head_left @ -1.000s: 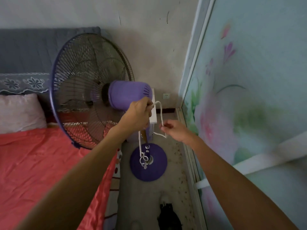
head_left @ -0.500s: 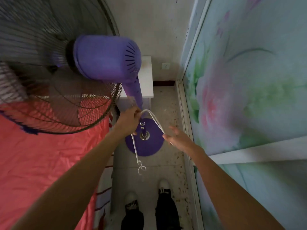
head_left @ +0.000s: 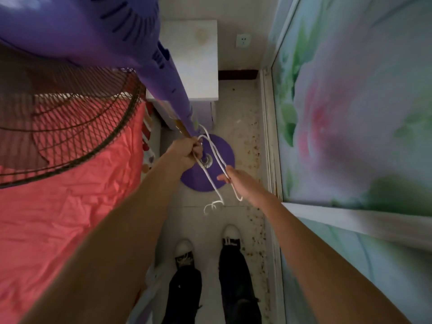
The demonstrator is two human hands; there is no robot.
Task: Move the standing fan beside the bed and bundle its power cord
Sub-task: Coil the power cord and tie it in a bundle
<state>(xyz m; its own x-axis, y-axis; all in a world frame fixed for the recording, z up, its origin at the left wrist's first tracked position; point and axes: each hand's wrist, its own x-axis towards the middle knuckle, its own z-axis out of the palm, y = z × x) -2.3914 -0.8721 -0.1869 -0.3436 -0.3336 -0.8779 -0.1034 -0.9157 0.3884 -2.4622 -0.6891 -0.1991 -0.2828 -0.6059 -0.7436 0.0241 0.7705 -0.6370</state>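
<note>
The purple standing fan [head_left: 173, 90] stands on the floor between the bed [head_left: 58, 206] and the wall, its round base [head_left: 222, 155] below my hands. Its dark grille [head_left: 77, 118] hangs over the red sheet. My left hand [head_left: 187, 150] is closed around the pole and loops of the white power cord [head_left: 215, 155]. To the right, my right hand [head_left: 236, 181] pinches a loop of the same cord. The cord's loose end [head_left: 211, 204] dangles above the floor.
A white bedside cabinet [head_left: 196, 57] stands behind the fan, with a wall socket [head_left: 243, 40] beyond it. A flowered sliding door [head_left: 350, 113] runs along the right. My two feet [head_left: 208, 242] stand on the narrow speckled floor strip.
The camera has come closer and tilted down, so the fan head now fills the top left. My left hand slid down the pole. My right hand took hold of a cord loop.
</note>
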